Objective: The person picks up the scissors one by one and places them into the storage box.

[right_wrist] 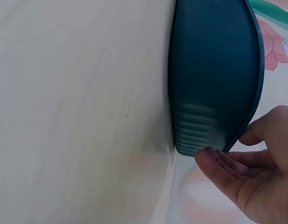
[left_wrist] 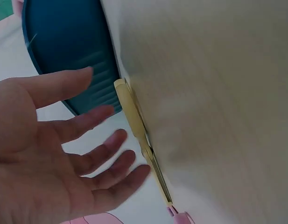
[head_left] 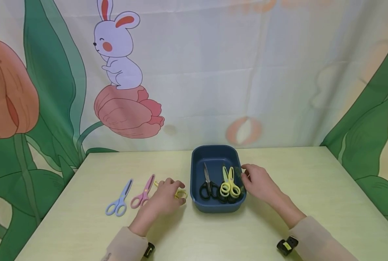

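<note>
My left hand (head_left: 167,195) hovers over a pair of yellow scissors (head_left: 182,194), its fingers spread and loosely bent, partly hiding them. In the left wrist view a gap shows between the fingertips and these yellow scissors (left_wrist: 132,112). My right hand (head_left: 259,181) holds the right wall of a dark blue bin (head_left: 218,208), with thumb and fingers at its rim in the right wrist view. Inside the bin lie black-handled scissors (head_left: 205,190) and yellow scissors (head_left: 234,190), with more black handles partly hidden under the yellow ones.
Pink scissors (head_left: 145,195) and blue scissors (head_left: 120,201) lie on the pale table (head_left: 233,239), left of my left hand. A printed curtain (head_left: 197,72) with a rabbit and tulips hangs behind the table's far edge.
</note>
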Tool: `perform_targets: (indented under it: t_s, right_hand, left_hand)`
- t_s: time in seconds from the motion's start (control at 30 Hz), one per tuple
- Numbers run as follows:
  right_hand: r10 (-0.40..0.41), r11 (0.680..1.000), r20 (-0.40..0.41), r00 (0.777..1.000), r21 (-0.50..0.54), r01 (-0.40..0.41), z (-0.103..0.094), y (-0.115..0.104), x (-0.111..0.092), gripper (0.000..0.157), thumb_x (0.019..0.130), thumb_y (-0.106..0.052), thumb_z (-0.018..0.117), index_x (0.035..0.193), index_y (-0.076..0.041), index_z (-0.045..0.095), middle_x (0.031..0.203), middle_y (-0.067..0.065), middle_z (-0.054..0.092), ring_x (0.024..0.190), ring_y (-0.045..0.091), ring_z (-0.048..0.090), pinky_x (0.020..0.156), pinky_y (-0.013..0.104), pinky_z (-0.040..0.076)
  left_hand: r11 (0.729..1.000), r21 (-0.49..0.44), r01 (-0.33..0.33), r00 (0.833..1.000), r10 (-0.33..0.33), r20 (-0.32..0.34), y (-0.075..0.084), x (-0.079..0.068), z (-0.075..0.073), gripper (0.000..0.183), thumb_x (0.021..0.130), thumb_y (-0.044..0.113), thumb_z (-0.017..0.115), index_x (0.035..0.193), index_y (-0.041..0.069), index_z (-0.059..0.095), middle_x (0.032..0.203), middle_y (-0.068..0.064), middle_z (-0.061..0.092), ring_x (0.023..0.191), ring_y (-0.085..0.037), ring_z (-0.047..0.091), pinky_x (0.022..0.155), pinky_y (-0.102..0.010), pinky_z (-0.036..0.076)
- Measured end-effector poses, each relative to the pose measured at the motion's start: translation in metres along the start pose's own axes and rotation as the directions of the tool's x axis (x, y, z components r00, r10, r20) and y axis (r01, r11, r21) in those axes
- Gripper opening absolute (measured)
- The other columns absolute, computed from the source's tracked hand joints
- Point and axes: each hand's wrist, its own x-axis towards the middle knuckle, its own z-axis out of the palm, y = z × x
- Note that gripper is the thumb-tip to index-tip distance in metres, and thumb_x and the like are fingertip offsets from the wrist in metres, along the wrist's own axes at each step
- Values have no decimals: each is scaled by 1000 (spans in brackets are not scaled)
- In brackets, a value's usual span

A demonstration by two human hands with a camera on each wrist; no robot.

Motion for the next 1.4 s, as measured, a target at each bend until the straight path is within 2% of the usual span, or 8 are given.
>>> perform_targets:
  t_s: [0.13,0.27,0.43,0.57,0.67,0.87,1.2,1.4]
  right_hand:
    - [17,1000,20,1000,8,-17,0,-1,0,30,98,-4,57,120,16,62,84,8,64,71,17,59,69,40,55]
    - [30,999,31,999,9,-31,0,-1,0,30,99,-5,56,121,15,62,81,6,63,68,16,57,66,37,54]
    - [41,999,36,999,6,-41,-1,-1,0,31,100,-6,56,122,15,61,81,6,63,68,15,57,66,36,53]
    - [37,999,36,999,6,-37,0,0,0,31,100,-6,56,122,15,61,81,5,64,68,15,58,66,36,54]
    - [38,999,42,998,8,-39,0,1,0,31,100,-6,56,122,14,61,80,5,64,67,14,57,65,36,53]
    - [45,999,53,998,13,-46,-1,-1,0,31,101,-6,55,123,14,61,80,5,64,66,14,57,63,34,53]
    - [53,998,66,996,16,-54,-4,-3,0,32,101,-7,54,124,15,60,82,7,66,68,15,59,64,35,54]
    - [58,998,71,996,18,-59,-3,-1,-2,32,101,-8,54,124,14,60,83,7,66,69,15,60,64,35,54]
  left_hand:
    - [998,57,7,999,-9,36,3,-4,-1,39,87,15,80,123,5,67,119,-18,54,109,-38,45,88,-52,48]
    - [996,83,-21,999,18,36,4,-6,-2,38,85,3,78,121,6,68,119,-18,55,110,-40,47,90,-53,47]
    - [989,130,-73,997,71,20,-1,-4,-1,42,81,-17,65,115,7,69,110,-14,56,106,-39,52,93,-50,48]
    - [987,137,-85,996,85,6,-5,-1,-1,46,78,-25,58,111,6,69,116,-14,59,107,-40,53,95,-49,48]
    - [985,153,-80,997,80,4,-6,0,-1,41,80,-19,64,112,6,69,122,-14,62,106,-42,56,96,-51,48]
    - [979,196,-59,998,52,39,-5,1,-1,32,82,0,79,112,8,71,112,-13,64,95,-38,58,88,-49,48]
    - [974,227,-22,998,9,58,-4,7,-4,27,78,2,86,99,11,72,101,-8,61,91,-35,57,82,-44,50]
    - [968,250,-4,997,-14,72,-4,8,-4,22,78,-1,80,92,13,71,95,-7,59,86,-33,54,75,-43,48]
